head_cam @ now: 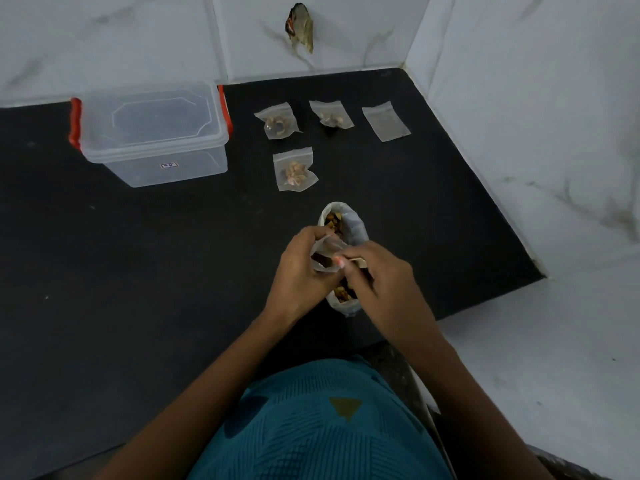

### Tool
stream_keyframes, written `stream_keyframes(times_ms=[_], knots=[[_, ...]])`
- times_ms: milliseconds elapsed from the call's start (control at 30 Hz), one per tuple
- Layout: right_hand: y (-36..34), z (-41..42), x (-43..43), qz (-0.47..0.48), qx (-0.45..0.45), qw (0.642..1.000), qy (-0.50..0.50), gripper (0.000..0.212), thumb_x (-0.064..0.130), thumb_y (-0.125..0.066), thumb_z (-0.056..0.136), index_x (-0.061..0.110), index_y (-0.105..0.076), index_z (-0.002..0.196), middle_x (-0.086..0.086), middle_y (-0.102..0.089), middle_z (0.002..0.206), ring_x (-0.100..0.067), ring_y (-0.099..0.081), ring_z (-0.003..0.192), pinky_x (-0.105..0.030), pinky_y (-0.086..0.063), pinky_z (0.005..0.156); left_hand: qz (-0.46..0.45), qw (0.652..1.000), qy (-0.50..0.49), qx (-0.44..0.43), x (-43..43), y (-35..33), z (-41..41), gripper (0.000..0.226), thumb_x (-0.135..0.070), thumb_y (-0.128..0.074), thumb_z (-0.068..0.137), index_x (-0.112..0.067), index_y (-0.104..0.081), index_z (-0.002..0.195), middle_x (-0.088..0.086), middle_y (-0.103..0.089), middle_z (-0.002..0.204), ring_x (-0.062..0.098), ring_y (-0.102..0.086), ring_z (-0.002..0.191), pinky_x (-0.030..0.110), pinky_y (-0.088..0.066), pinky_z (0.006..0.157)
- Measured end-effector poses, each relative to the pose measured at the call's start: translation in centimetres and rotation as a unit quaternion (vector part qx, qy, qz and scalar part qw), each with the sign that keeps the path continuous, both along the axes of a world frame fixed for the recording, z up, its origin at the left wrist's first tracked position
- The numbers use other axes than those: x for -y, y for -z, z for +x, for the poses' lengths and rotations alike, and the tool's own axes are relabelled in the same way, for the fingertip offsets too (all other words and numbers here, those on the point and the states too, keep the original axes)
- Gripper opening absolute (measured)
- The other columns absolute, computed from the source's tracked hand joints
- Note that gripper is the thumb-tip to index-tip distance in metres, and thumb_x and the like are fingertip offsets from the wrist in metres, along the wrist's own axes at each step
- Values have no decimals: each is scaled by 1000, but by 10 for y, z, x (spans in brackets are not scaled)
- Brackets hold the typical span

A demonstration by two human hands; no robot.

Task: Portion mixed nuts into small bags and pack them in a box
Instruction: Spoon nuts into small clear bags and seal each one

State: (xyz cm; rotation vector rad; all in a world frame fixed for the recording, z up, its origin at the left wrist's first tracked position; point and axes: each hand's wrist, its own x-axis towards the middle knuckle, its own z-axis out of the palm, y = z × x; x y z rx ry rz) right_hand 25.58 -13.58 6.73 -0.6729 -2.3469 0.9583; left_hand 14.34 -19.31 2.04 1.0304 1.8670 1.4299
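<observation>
Dark bench near its right edge: our left hand point(298, 268) pinches a small bag point(323, 252) open over the nut sack point(349, 225), right hand point(377, 275) closed feeding nuts, which may spill if that mouth sags; box point(152, 133) sits back-left.

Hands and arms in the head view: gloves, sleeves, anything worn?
Both are bare: no gloves, watch or rings visible on the left hand or right hand. No sleeves reach the forearms. One nail looks painted light pink. A teal textured top shows below.
</observation>
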Motion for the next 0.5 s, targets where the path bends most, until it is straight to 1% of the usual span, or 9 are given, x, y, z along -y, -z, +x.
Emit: stream_keyframes(times_ms=[33,100,167,300,400,433,500], knots=[[0,0,-1,5,1,1000,-3,34,26,-43,87,2,-64,98,0,-62,90,-3,-58,84,-17,-47,79,3,1000,1,6,0,0,0,37,-17,-75,75,-30,-50,98,-3,-62,100,13,-60,96,33,-52,82],[-2,2,-3,15,-12,1000,-4,30,22,-45,88,1,-65,97,-3,-63,88,-5,-57,83,-16,-47,77,19,999,1,28,1,-2,1,38,-17,-75,74,-33,-49,97,-7,-61,99,8,-61,94,25,-51,80],[-4,5,-7,28,-40,999,8,26,18,-48,87,1,-65,97,1,-61,88,-2,-56,84,-12,-47,75,33,999,-2,39,0,-2,-1,39,-21,-76,73,-31,-48,98,-12,-60,97,3,-59,92,20,-50,78],[-5,12,-14,51,-69,996,7,21,14,-50,87,5,-61,103,5,-57,93,1,-56,87,-9,-45,78,30,998,-7,50,0,-1,-2,48,-10,-78,70,-32,-46,98,-15,-56,98,-4,-55,93,14,-47,79],[-3,15,-14,62,-79,995,-1,20,12,-50,87,5,-60,103,3,-57,95,-1,-56,90,-10,-46,81,31,998,-13,61,-2,1,-1,48,-10,-79,70,-32,-46,99,-14,-57,100,-2,-56,94,13,-46,78],[-3,16,-13,59,-87,994,-1,20,14,-51,88,4,-60,102,3,-58,94,-1,-56,89,-10,-45,80,30,997,-16,67,-2,1,-2,48,-11,-79,70,-32,-46,99,-13,-57,100,-1,-56,95,13,-46,78],[-5,17,-12,53,-101,993,7,21,22,-49,91,8,-58,103,5,-58,92,5,-56,87,-8,-44,77,26,997,-22,74,-2,1,-3,49,-11,-79,70,-34,-46,99,-12,-56,102,2,-57,96,13,-46,78]])
